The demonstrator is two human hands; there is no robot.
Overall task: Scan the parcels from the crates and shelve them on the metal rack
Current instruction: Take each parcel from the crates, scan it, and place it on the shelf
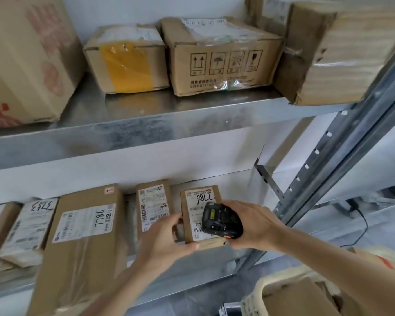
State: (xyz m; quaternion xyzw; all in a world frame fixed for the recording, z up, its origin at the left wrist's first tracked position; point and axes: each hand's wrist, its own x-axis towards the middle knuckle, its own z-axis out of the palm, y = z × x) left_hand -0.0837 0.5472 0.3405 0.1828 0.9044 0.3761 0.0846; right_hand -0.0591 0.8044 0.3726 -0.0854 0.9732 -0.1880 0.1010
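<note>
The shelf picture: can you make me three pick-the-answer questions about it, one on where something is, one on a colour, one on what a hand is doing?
1. Where is the box with yellow tape?
A upper shelf
B lower shelf
C in the crate

2. What colour is the scanner?
A white
B black
C green

3. What is the left hand doing?
A hanging open
B pointing at the wall
C gripping a small parcel

Answers: 1 A, it sits on the upper shelf. 2 B, its casing is black. 3 C, its fingers and thumb curl round the small parcel while the right hand holds the scanner.
</note>
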